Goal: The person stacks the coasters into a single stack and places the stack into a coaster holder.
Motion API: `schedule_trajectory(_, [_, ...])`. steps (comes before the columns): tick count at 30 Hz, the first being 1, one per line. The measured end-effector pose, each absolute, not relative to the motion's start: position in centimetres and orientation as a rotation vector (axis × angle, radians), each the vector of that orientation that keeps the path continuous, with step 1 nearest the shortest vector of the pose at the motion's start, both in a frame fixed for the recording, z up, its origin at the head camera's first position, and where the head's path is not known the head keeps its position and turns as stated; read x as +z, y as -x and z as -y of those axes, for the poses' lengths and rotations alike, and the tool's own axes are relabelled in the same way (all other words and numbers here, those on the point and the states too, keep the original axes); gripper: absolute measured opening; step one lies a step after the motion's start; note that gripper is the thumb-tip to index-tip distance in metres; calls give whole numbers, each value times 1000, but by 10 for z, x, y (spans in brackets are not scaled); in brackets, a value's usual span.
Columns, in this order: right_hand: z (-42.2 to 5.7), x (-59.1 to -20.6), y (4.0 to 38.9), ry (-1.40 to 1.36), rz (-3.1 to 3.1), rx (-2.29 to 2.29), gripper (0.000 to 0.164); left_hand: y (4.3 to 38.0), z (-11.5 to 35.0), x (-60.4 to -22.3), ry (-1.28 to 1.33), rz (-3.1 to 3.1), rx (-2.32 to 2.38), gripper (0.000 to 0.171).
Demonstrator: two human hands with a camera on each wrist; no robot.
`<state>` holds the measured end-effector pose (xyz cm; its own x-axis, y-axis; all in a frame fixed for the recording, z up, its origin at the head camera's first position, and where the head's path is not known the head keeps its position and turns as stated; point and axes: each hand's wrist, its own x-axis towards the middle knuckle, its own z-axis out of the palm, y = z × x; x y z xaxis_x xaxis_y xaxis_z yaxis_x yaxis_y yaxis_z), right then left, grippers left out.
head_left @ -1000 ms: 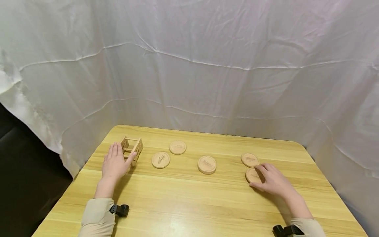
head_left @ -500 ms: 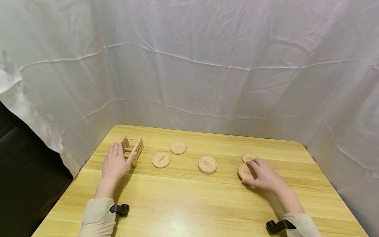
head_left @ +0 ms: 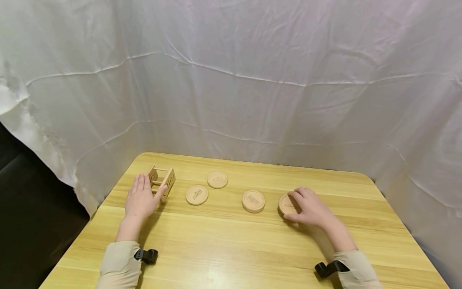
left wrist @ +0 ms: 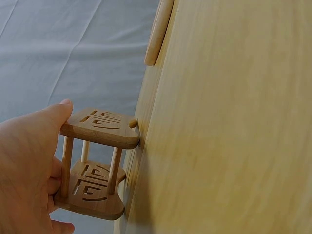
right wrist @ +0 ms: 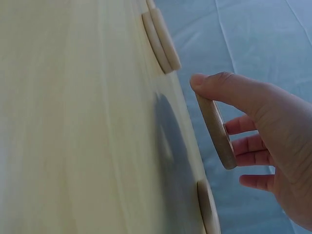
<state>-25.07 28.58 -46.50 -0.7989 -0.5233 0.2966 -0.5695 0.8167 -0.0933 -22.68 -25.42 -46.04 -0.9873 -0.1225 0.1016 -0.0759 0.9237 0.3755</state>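
Note:
My left hand grips a small wooden coaster holder at the table's left. In the left wrist view, the thumb presses one cut-out side panel and fingers lie at the opposite panel; thin rods join the two. My right hand pinches a round wooden coaster by its edges, raised off the table with its shadow below in the right wrist view. Another coaster lies under that hand, hidden in the head view. Left of the held coaster sits a stack of two coasters.
Between the holder and the stack, two single coasters lie flat: one nearer coaster and one farther coaster. The wooden table ends at a pale hanging cloth along the back and sides.
My right hand has lifted the coaster and carried it left toward the stack, covering the coaster behind it in the head view. My left hand has stayed on the holder.

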Motion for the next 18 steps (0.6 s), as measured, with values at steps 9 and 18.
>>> schedule_trajectory(9, [-267, -462, 257, -865, 2762, 260, 79, 226, 253, -457, -151, 2969, -582, 94])
schedule_trajectory(18, [-248, -458, 260, -916, 2774, 297, 78, 224, 252, -454, -160, 2983, -586, 95])
